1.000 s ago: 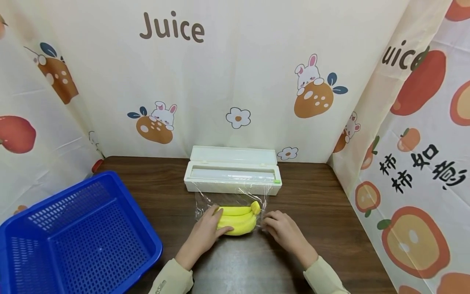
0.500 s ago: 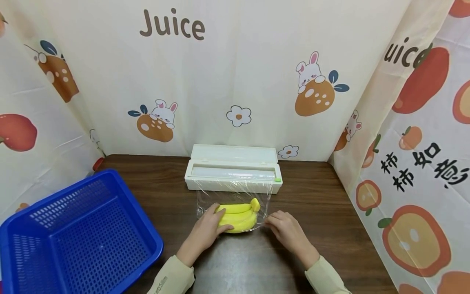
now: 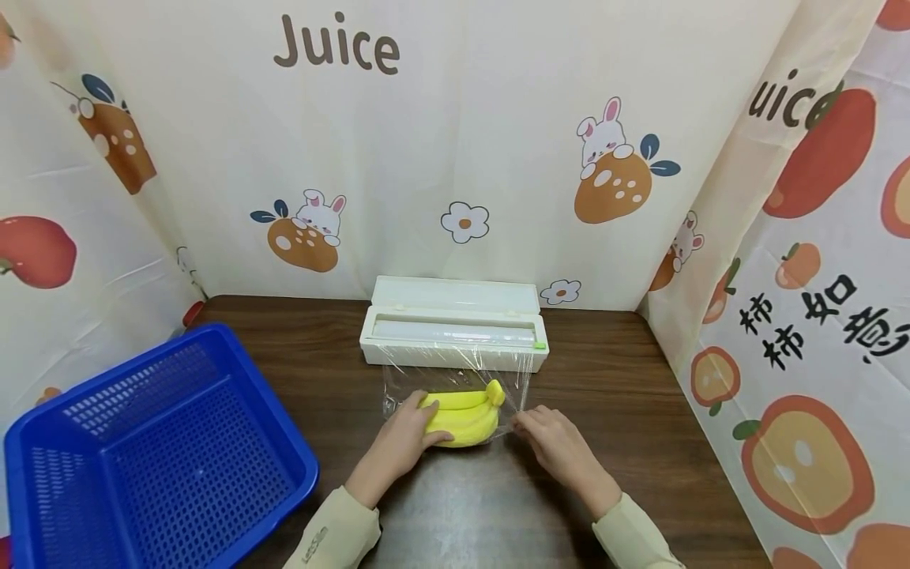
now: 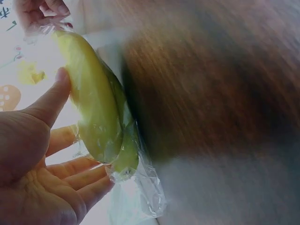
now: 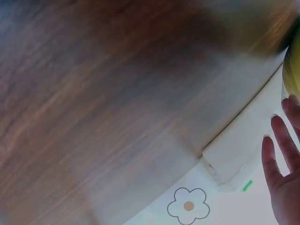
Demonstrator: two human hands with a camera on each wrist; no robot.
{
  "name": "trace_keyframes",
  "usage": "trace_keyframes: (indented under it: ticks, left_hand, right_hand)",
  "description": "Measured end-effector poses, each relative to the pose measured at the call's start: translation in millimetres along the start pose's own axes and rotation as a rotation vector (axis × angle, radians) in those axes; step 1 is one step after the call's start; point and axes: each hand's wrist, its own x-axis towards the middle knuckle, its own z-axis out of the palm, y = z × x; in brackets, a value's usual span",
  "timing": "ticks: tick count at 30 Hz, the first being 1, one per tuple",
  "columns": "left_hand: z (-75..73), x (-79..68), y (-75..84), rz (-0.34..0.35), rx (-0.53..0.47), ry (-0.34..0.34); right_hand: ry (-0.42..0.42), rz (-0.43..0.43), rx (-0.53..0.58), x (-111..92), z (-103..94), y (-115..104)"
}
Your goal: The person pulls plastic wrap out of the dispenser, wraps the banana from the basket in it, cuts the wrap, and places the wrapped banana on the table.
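At far left in the head view, a blue basket point(image 3: 277, 427) with perforated sides and base is seen beside a wall cloth point(image 3: 398, 158) printed with fruit, rabbits, flowers and lettering. Next to the right, apart from the basket, the left hand point(image 3: 400, 436) is placed over the left end of a bunch of yellow bananas point(image 3: 465, 419); the bunch is gripped between the thumb on the near side and the fingers on the far side. The bananas are located at the middle of the dark wooden table point(image 3: 626, 395), with the stem end directed right. In the left wrist view, clear film point(image 4: 152, 197) is seen to be wrapped about them. Behind the bunch, a long white box point(image 3: 455, 357) is placed in front of the cloth, its lid point(image 3: 455, 295) raised at the back. A roll point(image 3: 455, 332) is held inside, and from the box the film is stretched toward the bananas. A small green piece point(image 3: 540, 345) is noted at the box's right end. To the right of the bunch, the film's edge is pinched by the fingertips of the right hand point(image 3: 559, 444).
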Motion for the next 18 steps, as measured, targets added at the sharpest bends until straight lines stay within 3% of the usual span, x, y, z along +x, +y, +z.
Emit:
trace_keyframes:
  ticks: [7,18]
  left_hand:
    - [-2.4,5.3,-0.1,0.026,-0.028,0.002]
    - [-10.2,12.9,5.6,0.029,0.001,-0.059]
  right_hand:
    - [-0.018,0.053,0.002,2,-3.0,-1]
    - [0.035,0.049,0.143,11,-7.3,-5]
